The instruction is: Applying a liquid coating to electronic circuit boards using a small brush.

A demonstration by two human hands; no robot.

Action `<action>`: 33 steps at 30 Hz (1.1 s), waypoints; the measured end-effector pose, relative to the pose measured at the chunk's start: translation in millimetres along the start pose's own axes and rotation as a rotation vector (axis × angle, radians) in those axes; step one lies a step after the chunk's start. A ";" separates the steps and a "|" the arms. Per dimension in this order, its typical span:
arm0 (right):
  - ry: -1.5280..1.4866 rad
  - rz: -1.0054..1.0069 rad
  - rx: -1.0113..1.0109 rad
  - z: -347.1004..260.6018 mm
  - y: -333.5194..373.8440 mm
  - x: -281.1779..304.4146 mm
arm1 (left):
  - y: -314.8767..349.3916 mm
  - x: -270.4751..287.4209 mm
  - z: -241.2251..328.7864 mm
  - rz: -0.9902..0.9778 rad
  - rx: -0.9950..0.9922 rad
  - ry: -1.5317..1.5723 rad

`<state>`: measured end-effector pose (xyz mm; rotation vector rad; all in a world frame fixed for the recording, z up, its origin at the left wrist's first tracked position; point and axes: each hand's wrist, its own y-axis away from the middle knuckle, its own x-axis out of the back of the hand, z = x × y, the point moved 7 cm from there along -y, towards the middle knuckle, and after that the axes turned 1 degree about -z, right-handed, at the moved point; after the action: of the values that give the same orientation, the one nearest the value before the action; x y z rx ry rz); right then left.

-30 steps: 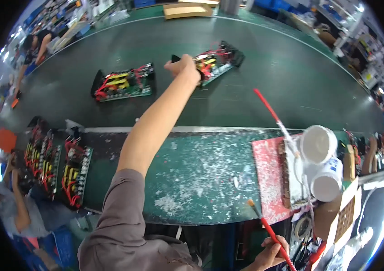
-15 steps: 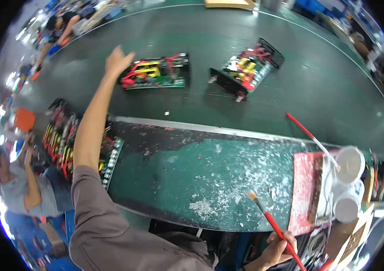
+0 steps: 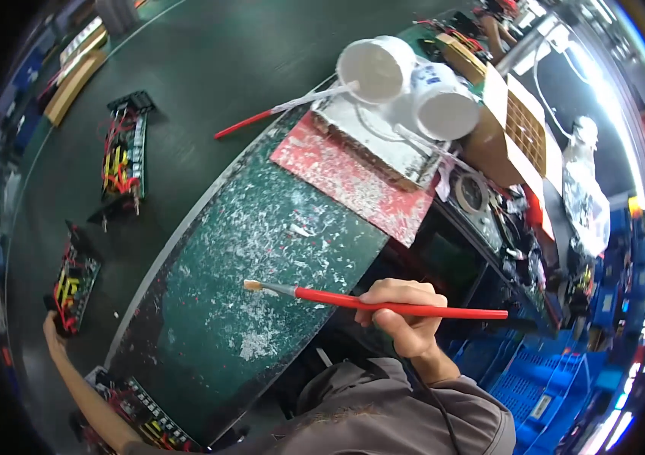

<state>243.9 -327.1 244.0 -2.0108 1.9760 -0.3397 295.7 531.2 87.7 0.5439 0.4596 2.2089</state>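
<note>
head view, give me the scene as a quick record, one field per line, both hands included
right hand: grip closed around a red-handled brush, bristles pointing left over the bench
left hand: at the lower end of a circuit board, grip unclear
other board: farther up on the dark surface
bench: green, covered in white flecks
pink sheet: on the bench, under a white-coated block
white tubs: two, side by side
second brush: red handle, white end at one tub
</note>
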 end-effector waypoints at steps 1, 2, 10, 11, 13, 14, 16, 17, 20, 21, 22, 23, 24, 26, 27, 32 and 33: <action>0.049 -0.028 0.015 -4.6 2.5 1.6 | 2.5 -13.0 -4.7 0.022 -0.011 -0.021; 0.066 -0.004 0.025 -7.0 6.0 6.6 | 7.8 -24.7 -7.1 0.048 -0.024 -0.045; 0.063 0.238 -0.020 -12.4 32.3 49.7 | -28.7 40.1 2.4 0.158 -0.302 -0.497; 0.121 0.326 0.014 -14.6 32.9 53.4 | -24.6 40.5 10.1 0.248 -0.373 -0.674; 0.135 0.350 0.030 -13.0 32.6 56.1 | -12.9 37.5 10.2 0.279 -0.463 -0.684; 0.143 0.334 0.043 -12.3 30.8 55.0 | 0.2 44.1 12.7 0.317 -0.554 -0.698; 0.117 0.331 0.058 -10.9 26.1 54.3 | 19.9 52.0 25.4 0.344 -0.599 -0.785; 0.100 0.339 0.078 -10.4 25.4 54.6 | 32.9 51.1 34.7 0.358 -0.651 -0.868; 0.080 0.339 0.079 -10.2 20.2 55.0 | 71.3 72.7 75.6 0.492 -0.693 -1.026; 0.076 0.332 0.095 -8.4 18.8 54.9 | 86.2 75.2 88.9 0.547 -0.702 -1.106; 0.055 0.319 0.081 -3.9 18.0 54.6 | 104.1 88.5 96.3 0.529 -0.574 -1.102; 0.049 0.286 0.104 -2.2 17.9 53.9 | 125.5 106.0 97.0 0.557 -0.558 -1.119; 0.042 0.256 0.129 -0.4 18.2 54.0 | 149.6 122.2 99.5 0.559 -0.570 -1.096; 0.030 0.270 0.100 5.5 22.2 58.6 | 192.4 132.2 99.0 0.531 -0.599 -1.061; 0.015 0.249 0.102 6.8 26.3 60.0 | 216.0 109.3 89.9 0.510 -0.616 -1.030; -0.077 0.226 0.083 11.4 39.8 68.6 | 298.6 -18.4 42.1 0.379 -0.363 -0.857; -0.076 0.206 0.073 11.8 41.6 70.1 | 311.4 -38.0 24.8 0.539 -0.468 -0.967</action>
<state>211.5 -396.9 214.6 -1.7306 2.0687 -0.2789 138.5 313.7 252.0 1.4590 -0.7627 2.0913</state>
